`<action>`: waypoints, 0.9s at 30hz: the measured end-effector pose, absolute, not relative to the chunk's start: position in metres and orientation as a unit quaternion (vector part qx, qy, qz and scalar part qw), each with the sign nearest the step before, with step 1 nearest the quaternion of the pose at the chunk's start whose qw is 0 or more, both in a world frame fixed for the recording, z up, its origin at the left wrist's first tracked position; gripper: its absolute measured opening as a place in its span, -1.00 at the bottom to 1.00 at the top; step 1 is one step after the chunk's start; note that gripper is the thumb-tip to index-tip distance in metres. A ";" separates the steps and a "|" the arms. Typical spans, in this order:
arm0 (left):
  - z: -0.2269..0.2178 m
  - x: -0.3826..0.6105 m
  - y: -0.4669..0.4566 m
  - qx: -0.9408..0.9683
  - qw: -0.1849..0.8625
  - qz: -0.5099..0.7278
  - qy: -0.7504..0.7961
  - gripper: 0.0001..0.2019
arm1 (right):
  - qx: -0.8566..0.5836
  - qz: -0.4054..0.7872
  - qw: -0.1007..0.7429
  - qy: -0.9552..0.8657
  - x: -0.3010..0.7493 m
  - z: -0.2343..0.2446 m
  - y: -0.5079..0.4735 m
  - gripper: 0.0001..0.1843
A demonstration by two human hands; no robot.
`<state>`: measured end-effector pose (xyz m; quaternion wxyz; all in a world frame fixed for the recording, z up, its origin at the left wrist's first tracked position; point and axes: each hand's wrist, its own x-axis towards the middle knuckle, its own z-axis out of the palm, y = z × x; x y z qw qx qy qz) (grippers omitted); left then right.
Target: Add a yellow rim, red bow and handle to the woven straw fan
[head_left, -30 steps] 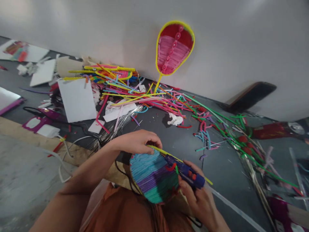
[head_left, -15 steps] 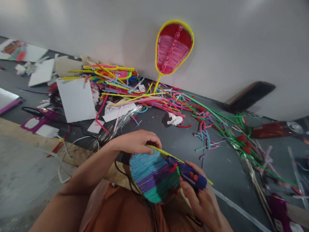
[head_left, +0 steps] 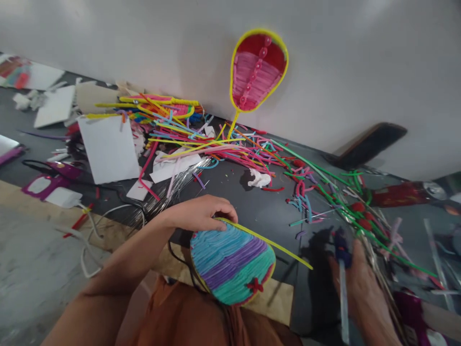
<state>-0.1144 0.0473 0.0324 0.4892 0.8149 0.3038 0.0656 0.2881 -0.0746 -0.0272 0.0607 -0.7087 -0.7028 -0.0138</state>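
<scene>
My left hand (head_left: 207,214) is closed on the upper edge of a rounded fan panel (head_left: 230,257), striped light blue, purple and green, with a small red bow-like piece near its lower right. Along that edge lies a yellow pipe cleaner (head_left: 273,241), pinched under my fingers; its free end sticks out to the right. Off to the right, my right hand (head_left: 360,283) grips a dark blue glue gun (head_left: 341,247) above the table, with a long translucent glue stick (head_left: 344,302) jutting from its back. The hand is partly blurred and its fingers are partly hidden.
A finished-looking pink and red fan (head_left: 257,72) with a yellow rim stands against the wall. Pipe cleaners (head_left: 223,149) lie heaped behind my hands. A phone (head_left: 374,144) leans at the back right near a red can (head_left: 403,194). White card (head_left: 108,149) and a power strip (head_left: 48,182) sit left.
My right hand has carried the glue gun away from the panel's edge, to the right over the table. My left hand keeps its hold on the panel and yellow pipe cleaner.
</scene>
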 end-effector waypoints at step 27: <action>0.038 -0.130 0.029 0.821 0.465 0.111 0.312 -0.83 | -0.373 0.185 0.213 -0.884 0.115 0.026 -0.018 -0.71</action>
